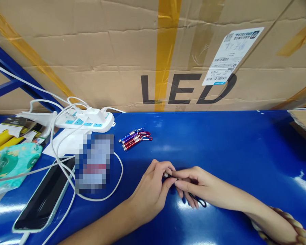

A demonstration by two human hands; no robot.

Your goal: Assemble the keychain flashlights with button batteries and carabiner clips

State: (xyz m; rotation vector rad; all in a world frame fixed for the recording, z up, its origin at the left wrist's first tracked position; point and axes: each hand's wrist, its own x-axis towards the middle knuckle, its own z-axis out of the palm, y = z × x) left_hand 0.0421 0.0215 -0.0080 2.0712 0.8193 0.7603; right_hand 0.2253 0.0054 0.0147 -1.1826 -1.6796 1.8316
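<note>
Above the blue tabletop (pixel 219 146), my left hand (pixel 151 192) and my right hand (pixel 206 187) meet fingertip to fingertip. Both are closed in a pinch on a small, thin dark item, mostly hidden by the fingers. A silvery bit shows at its left, between my left thumb and forefinger. From below my right fingers hangs a black cord loop (pixel 203 204). Beyond the hands lie several small metal keychain lights (pixel 134 139), blue, purple and red, side by side with carabiner clips. They touch neither hand.
A white power strip (pixel 102 127) with tangled white cables stands at the back left. Nearer are a phone (pixel 44 197), a blurred-out rectangular item (pixel 94 163) and a green tissue pack (pixel 15 165). A large cardboard box (pixel 132 51) backs the table; another carton (pixel 304 120) sits right.
</note>
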